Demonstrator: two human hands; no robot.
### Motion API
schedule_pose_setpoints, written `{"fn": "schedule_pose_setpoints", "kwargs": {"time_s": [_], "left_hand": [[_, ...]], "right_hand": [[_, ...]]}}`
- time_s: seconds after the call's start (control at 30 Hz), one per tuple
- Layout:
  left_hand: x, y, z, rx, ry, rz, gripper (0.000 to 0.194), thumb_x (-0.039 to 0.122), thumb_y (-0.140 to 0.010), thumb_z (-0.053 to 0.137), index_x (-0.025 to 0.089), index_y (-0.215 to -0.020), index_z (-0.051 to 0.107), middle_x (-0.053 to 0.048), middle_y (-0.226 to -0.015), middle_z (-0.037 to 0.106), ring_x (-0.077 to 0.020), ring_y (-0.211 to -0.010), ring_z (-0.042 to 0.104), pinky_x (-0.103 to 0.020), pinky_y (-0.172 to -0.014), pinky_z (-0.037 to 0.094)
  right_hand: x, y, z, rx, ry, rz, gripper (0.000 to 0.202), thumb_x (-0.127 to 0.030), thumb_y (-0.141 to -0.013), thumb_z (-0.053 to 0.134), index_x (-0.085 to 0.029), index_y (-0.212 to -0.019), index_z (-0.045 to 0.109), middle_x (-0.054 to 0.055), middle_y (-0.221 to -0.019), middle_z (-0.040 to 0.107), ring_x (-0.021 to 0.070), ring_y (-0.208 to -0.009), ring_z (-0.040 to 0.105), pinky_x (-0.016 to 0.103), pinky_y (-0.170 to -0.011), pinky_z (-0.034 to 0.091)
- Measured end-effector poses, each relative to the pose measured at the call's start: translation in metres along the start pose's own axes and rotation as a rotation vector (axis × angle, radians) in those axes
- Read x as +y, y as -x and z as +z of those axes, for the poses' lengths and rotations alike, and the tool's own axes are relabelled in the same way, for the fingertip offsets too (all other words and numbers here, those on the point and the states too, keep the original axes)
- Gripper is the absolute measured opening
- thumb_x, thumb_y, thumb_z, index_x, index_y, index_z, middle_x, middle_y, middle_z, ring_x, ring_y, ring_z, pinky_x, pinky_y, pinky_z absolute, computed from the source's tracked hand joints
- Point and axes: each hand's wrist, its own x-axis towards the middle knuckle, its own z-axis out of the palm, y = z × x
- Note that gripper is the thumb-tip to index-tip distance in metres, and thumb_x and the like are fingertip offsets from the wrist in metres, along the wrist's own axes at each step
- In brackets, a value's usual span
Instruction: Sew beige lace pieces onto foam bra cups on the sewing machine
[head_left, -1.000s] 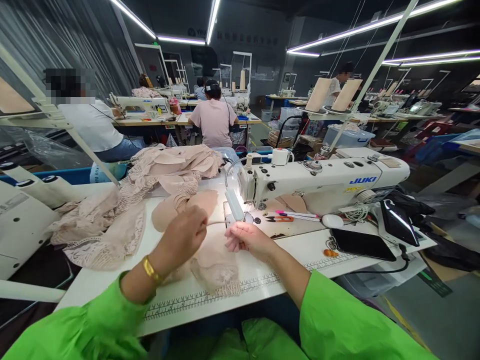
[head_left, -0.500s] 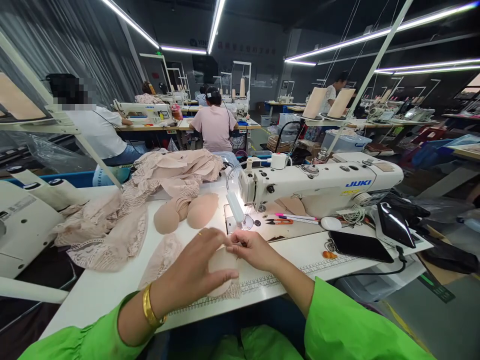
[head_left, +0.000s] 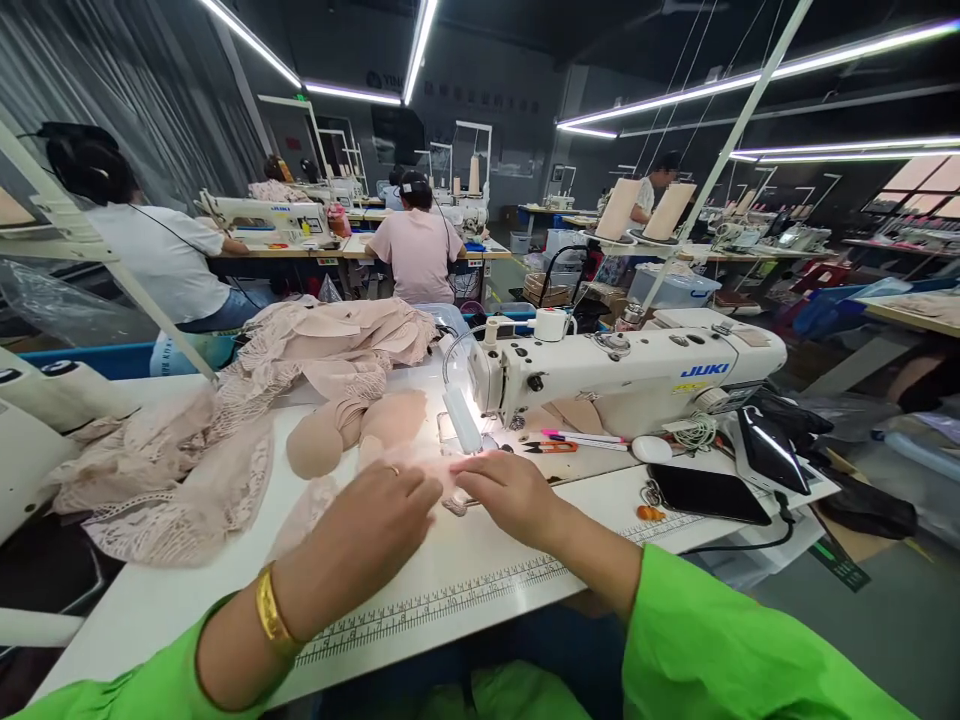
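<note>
Just in front of the needle area of a white sewing machine (head_left: 622, 360), my left hand (head_left: 375, 525) and my right hand (head_left: 514, 495) are close together. Between them is a thin pale pink fabric piece (head_left: 452, 498), partly hidden by my fingers. My left fingers are curled and pressed together on the fabric's left side, slightly blurred. My right fingers pinch its right side near the presser foot. Beige moulded cups (head_left: 315, 440) lie left of the needle area. Another lace piece (head_left: 304, 515) lies partly under my left hand.
A heap of beige lace fabric (head_left: 187, 490) covers the table's left. Orange snips (head_left: 551, 447), pens (head_left: 592, 438), a white round item (head_left: 651, 449) and a black phone (head_left: 709, 494) lie at right. A ruler strip (head_left: 450, 605) runs along the front edge. People sit at machines beyond.
My left hand has moved left and its spread fingers have curled in. The fabric between my hands has moved up toward the needle area. The camera view has shifted slightly.
</note>
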Motion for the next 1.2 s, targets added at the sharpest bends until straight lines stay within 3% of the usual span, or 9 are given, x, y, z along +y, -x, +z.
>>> {"fn": "schedule_pose_setpoints", "kwargs": {"time_s": [0.07,0.1,0.23,0.4,0.53,0.67,0.83,0.93,1.2], "left_hand": [[0.003,-0.002,0.014,-0.174,0.052,0.038,0.014,0.013,-0.094,0.061,0.02,-0.082,0.06,-0.003,-0.082,0.066,-0.0217,-0.07,0.058,-0.034,-0.063,0.04],[0.002,-0.005,0.024,-0.207,0.069,0.061,0.015,0.01,-0.094,0.06,0.019,-0.082,0.06,-0.003,-0.084,0.066,-0.0218,-0.072,0.059,-0.034,-0.064,0.041],[-0.01,-0.02,0.064,-0.136,0.09,0.103,0.03,-0.008,-0.087,0.047,0.018,-0.091,0.063,-0.005,-0.092,0.067,-0.0216,-0.08,0.058,-0.034,-0.073,0.045],[-0.022,-0.026,0.098,-0.061,0.053,0.003,0.028,-0.006,-0.087,0.048,0.018,-0.077,0.056,-0.004,-0.083,0.058,-0.0205,-0.072,0.049,-0.032,-0.064,0.039],[-0.023,-0.025,0.102,0.012,0.098,-0.037,0.029,-0.005,-0.091,0.046,0.018,-0.075,0.053,-0.004,-0.084,0.056,-0.0197,-0.075,0.05,-0.03,-0.066,0.042],[-0.022,-0.029,0.102,0.037,0.066,-0.041,0.027,-0.004,-0.092,0.045,0.018,-0.084,0.059,-0.003,-0.078,0.051,-0.0203,-0.071,0.047,-0.029,-0.059,0.039],[-0.018,-0.033,0.105,0.093,0.098,0.022,0.024,0.003,-0.098,0.046,0.019,-0.095,0.064,-0.006,-0.088,0.061,-0.0226,-0.083,0.054,-0.033,-0.069,0.047],[-0.017,-0.035,0.107,0.093,0.12,0.041,0.021,0.008,-0.101,0.048,0.019,-0.098,0.065,-0.006,-0.091,0.064,-0.0228,-0.086,0.058,-0.036,-0.077,0.05],[-0.015,-0.035,0.106,0.039,0.135,0.003,0.019,0.016,-0.104,0.047,0.017,-0.103,0.066,-0.008,-0.094,0.069,-0.0251,-0.087,0.059,-0.038,-0.077,0.052]], "right_hand": [[0.02,0.01,0.01,-0.14,-0.001,-0.01,0.025,-0.013,-0.104,0.051,-0.025,-0.106,0.073,0.003,-0.109,0.079,0.0171,-0.095,0.071,0.029,-0.083,0.057],[0.029,0.015,0.014,-0.195,-0.009,-0.026,0.024,-0.014,-0.104,0.052,-0.025,-0.105,0.074,0.002,-0.109,0.078,0.0168,-0.093,0.071,0.028,-0.081,0.056],[0.051,0.027,0.02,-0.335,-0.031,-0.091,0.026,-0.014,-0.106,0.049,-0.024,-0.106,0.073,0.003,-0.117,0.076,0.0171,-0.096,0.066,0.028,-0.081,0.054],[0.055,0.034,0.012,-0.247,0.012,-0.003,0.03,-0.005,-0.098,0.05,-0.024,-0.101,0.073,0.008,-0.119,0.071,0.0212,-0.102,0.059,0.031,-0.083,0.051],[0.055,0.034,0.004,-0.314,0.005,0.077,0.032,0.0,-0.089,0.051,-0.024,-0.099,0.071,0.005,-0.102,0.067,0.0183,-0.085,0.053,0.028,-0.073,0.045],[0.055,0.032,0.003,-0.34,0.008,0.114,0.029,-0.002,-0.091,0.051,-0.024,-0.094,0.069,0.004,-0.098,0.065,0.0178,-0.082,0.05,0.027,-0.071,0.04],[0.055,0.033,0.004,-0.354,0.004,0.159,0.026,-0.004,-0.094,0.052,-0.023,-0.099,0.07,0.004,-0.097,0.065,0.0179,-0.082,0.05,0.027,-0.067,0.038],[0.056,0.034,0.004,-0.35,0.005,0.176,0.025,-0.007,-0.098,0.051,-0.023,-0.106,0.07,0.005,-0.097,0.065,0.0184,-0.083,0.052,0.027,-0.065,0.038],[0.055,0.032,0.003,-0.366,0.004,0.196,0.026,-0.01,-0.102,0.049,-0.025,-0.11,0.069,0.006,-0.094,0.063,0.0196,-0.082,0.054,0.029,-0.065,0.039]]}}
